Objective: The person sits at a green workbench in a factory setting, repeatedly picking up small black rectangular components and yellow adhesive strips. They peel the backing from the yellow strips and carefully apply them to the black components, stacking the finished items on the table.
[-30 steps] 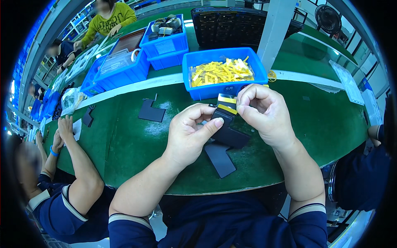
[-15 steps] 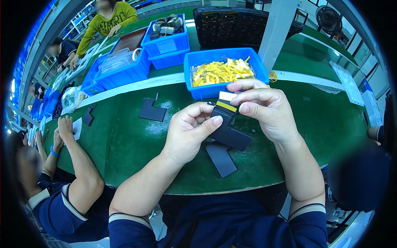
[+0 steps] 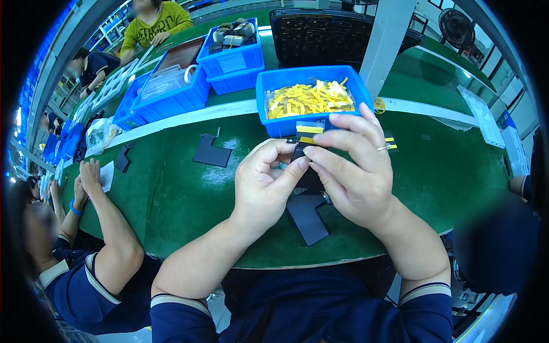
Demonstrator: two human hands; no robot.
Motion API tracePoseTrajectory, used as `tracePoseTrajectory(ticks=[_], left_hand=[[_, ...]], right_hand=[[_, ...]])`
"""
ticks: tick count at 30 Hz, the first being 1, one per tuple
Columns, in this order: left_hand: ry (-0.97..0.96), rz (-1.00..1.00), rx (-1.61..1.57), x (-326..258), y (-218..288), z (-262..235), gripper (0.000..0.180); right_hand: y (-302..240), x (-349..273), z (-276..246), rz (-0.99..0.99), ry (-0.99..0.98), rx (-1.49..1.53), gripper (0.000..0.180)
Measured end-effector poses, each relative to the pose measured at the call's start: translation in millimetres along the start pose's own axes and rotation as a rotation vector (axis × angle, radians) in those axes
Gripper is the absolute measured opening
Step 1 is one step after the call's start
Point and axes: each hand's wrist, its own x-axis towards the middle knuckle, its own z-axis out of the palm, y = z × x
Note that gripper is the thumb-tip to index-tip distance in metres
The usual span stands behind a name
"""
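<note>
My left hand (image 3: pixel 263 177) grips a flat black L-shaped part (image 3: pixel 311 182) by its upper end, thumb on top. From the right, the thumb and fingers of my right hand (image 3: pixel 357 171) close on that same end and cover much of it. A yellow strip (image 3: pixel 306 140) lies across the end between my fingertips. Just beyond it is another yellow strip (image 3: pixel 309 130) with clear film. Below my hands a second black L-shaped part (image 3: pixel 309 218) lies on the green table. A small yellow-and-black piece (image 3: pixel 391 144) shows beside my right fingers.
Ahead stands a blue bin (image 3: pixel 263 94) of yellow strips. Another black L-shaped part (image 3: pixel 211 153) lies left of my hands. Stacked blue bins (image 3: pixel 231 63) and a metal post (image 3: pixel 389 46) stand beyond. A co-worker's hands (image 3: pixel 88 180) rest at the left.
My right hand has come lower and closer over the part's end. The white piece at that end no longer shows; a yellow strip with clear film shows there. The held part is more covered.
</note>
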Motion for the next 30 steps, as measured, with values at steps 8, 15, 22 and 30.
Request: tracePoseTrajectory(ticks=[8,15,22,30], left_hand=[[0.035,0.355,0.505,0,4,3,0.018],[-0.037,0.472,0.591,1,9,3,0.018],[-0.070,0.470,0.577,-1,10,4,0.018],[-0.081,0.298,0.361,-2,5,0,0.017]], right_hand=[[-3,1,-2,0.160,-0.047,0.047,0.018],[6,6,-10,0.246,-0.179,0.290,0.015],[5,6,-13,0.063,-0.187,0.191,0.018],[10,3,-4,0.002,-0.057,0.237,0.021]])
